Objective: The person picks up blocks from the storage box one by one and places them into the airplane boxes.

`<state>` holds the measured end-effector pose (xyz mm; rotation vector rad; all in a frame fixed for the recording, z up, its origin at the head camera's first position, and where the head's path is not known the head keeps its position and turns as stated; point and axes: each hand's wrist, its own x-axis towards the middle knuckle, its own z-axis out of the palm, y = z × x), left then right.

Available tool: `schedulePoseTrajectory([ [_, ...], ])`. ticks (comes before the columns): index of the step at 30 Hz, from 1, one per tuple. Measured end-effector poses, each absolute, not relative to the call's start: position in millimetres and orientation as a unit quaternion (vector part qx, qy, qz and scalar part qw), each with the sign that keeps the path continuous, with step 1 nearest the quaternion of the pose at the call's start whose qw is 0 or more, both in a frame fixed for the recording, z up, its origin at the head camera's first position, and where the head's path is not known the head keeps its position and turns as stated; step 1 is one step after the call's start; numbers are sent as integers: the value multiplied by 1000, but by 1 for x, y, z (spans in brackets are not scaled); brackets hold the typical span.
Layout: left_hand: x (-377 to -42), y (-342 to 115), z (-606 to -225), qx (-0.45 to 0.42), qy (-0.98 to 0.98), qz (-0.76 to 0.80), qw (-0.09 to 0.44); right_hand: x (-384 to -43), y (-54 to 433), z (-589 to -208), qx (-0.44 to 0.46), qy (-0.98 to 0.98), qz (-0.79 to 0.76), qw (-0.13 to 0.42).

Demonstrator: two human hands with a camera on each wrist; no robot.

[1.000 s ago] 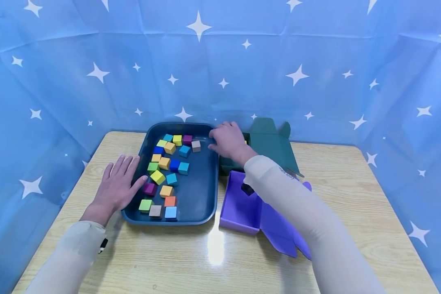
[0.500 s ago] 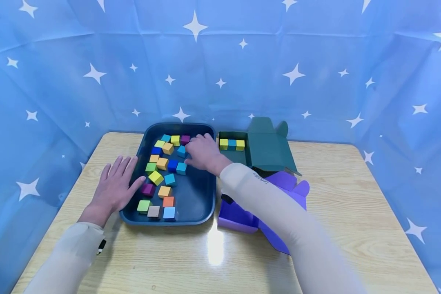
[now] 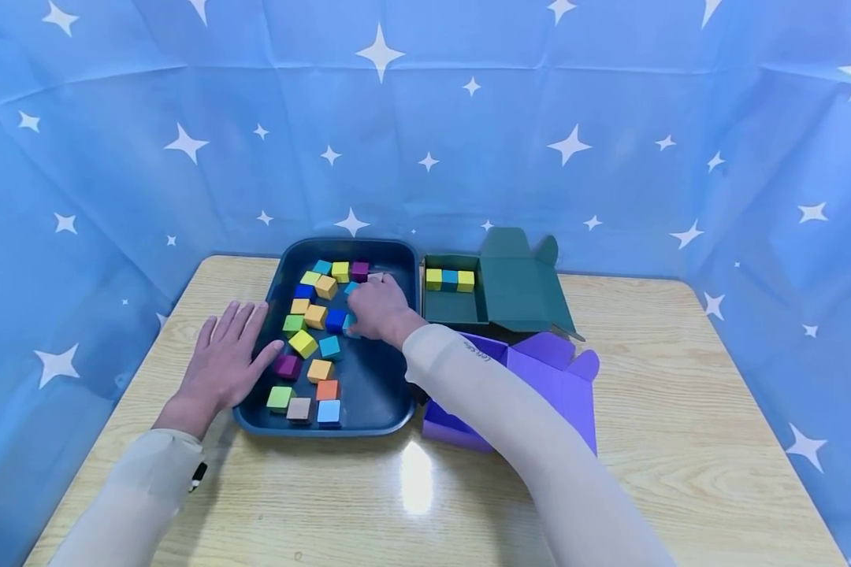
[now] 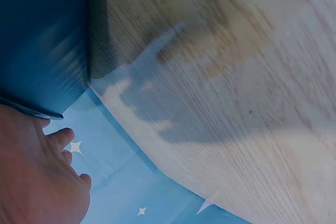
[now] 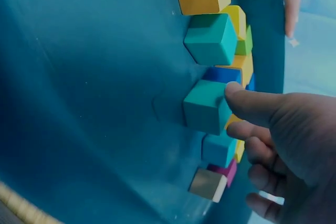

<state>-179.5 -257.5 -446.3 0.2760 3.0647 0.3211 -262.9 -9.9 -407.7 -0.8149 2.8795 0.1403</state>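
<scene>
My left hand (image 3: 221,358) lies flat with fingers spread along the left rim of the dark blue tray (image 3: 379,378); in the left wrist view, that hand (image 4: 44,163) shows beside the tray's outer wall (image 4: 42,35). Over the tray's middle reaches my right hand (image 3: 380,309). In the right wrist view, the thumb and index finger of this right hand (image 5: 278,135) are parted at the near edges of a teal cube (image 5: 203,107). A dark blue cube (image 5: 223,74) stands against it, and another teal cube (image 5: 218,148) sits just below in that view.
Several coloured cubes fill the tray's left half, among them an orange cube (image 3: 328,390) and a light blue cube (image 3: 329,412). An open green box (image 3: 454,309) right of the tray holds yellow, teal and yellow cubes. Nearer stands an open purple box (image 3: 461,435), partly behind the right sleeve.
My right hand has moved left from the green box into the tray, down to a teal cube. Three cubes in the green box are now uncovered. The left hand stays put.
</scene>
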Motion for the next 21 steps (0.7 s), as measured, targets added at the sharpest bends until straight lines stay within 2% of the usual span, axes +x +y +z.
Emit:
schedulePoseTrajectory([
  [21, -180, -257, -443, 92, 992, 80, 19, -265, -16, -410, -269, 955, 82, 91],
])
